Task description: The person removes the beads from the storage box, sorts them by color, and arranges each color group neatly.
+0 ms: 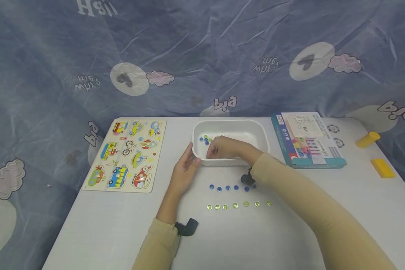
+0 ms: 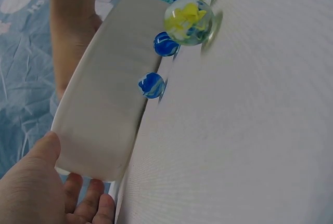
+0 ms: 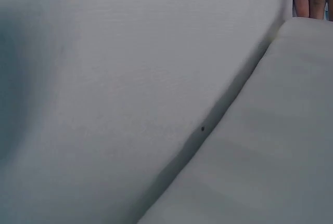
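Note:
A white plastic tub (image 1: 256, 129) stands mid-table. At its near left corner my left hand (image 1: 183, 172) holds it; the left wrist view shows the thumb on the rim and fingers against the outside. My right hand (image 1: 224, 147) reaches down inside the tub, fingers curled low, and whatever they touch is hidden. Beside it, several blue and yellow-green marbles (image 1: 207, 143) lie on the tub floor. In front of the tub run a row of blue marbles (image 1: 227, 188), partly covered by the right wrist, and a nearer row of yellow-green marbles (image 1: 235, 205).
A wooden vehicle puzzle board (image 1: 126, 155) lies at the left. To the tub's right is a boxed toy set (image 1: 307, 140). Farther right are a yellow cylinder (image 1: 368, 140) and a yellow block (image 1: 383, 168). A blue printed cloth (image 1: 189, 48) hangs behind the table.

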A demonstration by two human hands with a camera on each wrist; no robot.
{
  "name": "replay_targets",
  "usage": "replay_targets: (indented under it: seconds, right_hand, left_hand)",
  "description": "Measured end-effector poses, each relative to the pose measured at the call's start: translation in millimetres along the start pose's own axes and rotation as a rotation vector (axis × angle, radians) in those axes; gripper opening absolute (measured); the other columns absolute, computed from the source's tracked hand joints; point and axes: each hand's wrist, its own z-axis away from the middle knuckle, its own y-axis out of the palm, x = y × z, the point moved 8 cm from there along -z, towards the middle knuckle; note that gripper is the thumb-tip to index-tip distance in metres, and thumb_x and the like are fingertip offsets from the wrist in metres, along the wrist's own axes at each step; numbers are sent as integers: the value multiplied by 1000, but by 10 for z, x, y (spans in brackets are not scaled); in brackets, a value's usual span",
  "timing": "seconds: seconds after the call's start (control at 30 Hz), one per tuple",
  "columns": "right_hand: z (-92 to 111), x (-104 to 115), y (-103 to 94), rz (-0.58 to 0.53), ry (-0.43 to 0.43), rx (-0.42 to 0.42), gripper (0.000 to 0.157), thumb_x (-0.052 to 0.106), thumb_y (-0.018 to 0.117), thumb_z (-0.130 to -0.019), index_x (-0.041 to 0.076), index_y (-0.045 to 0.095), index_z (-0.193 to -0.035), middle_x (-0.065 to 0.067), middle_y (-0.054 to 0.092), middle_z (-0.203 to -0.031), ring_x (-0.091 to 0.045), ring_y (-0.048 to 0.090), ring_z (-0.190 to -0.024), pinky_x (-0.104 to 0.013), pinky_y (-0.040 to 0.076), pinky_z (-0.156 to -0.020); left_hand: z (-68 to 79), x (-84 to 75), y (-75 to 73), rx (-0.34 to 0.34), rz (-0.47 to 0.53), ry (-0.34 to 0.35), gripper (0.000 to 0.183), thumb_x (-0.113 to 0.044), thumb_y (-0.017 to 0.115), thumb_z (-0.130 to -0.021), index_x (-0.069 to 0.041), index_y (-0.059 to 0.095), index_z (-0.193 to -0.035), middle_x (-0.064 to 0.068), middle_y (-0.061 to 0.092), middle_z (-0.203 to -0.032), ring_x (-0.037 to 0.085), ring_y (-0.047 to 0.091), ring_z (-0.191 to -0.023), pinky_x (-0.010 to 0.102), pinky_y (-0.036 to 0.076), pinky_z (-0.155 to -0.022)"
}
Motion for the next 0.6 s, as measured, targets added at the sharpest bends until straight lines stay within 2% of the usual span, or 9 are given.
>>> replay_targets:
  seconds: [0.13, 0.37, 0.5, 0.6]
  right_hand:
    - [-17, 46, 7, 22, 4, 9, 13, 14, 74, -78, 23, 77, -87, 7, 74, -92, -10, 67, -89, -31, 54, -92]
    - [-54, 90, 29, 92, 59, 29, 10, 18, 73, -80, 25, 77, -86, 9, 74, -90, -10, 66, -88, -31, 52, -95]
    - [-62, 120, 37, 101, 43, 36, 10, 16, 72, -82, 24, 77, -86, 9, 74, -87, -9, 66, -85, -30, 54, -92]
    - [-61, 132, 6, 127, 28, 6, 12, 14, 71, -82, 23, 77, -87, 7, 74, -90, -11, 66, -87, -31, 54, -93]
  left_hand:
    - [4, -9, -12, -6, -1, 1, 61, -34, 56, -94, -39, 26, -147, -8, 35, -152, 9, 38, -137, 28, 38, -111]
    - [7, 24, -7, -1, -5, -21, 61, -38, 57, -93, -41, 27, -146, -18, 35, -149, 6, 38, -137, 28, 38, -111]
    - [5, 28, -1, 2, -1, -17, 60, -40, 57, -93, -43, 27, -145, -17, 35, -150, 7, 38, -137, 29, 38, -112]
    - [6, 16, -5, 0, 1, -12, 60, -39, 56, -94, -42, 27, -145, -15, 35, -150, 9, 38, -137, 30, 38, -112]
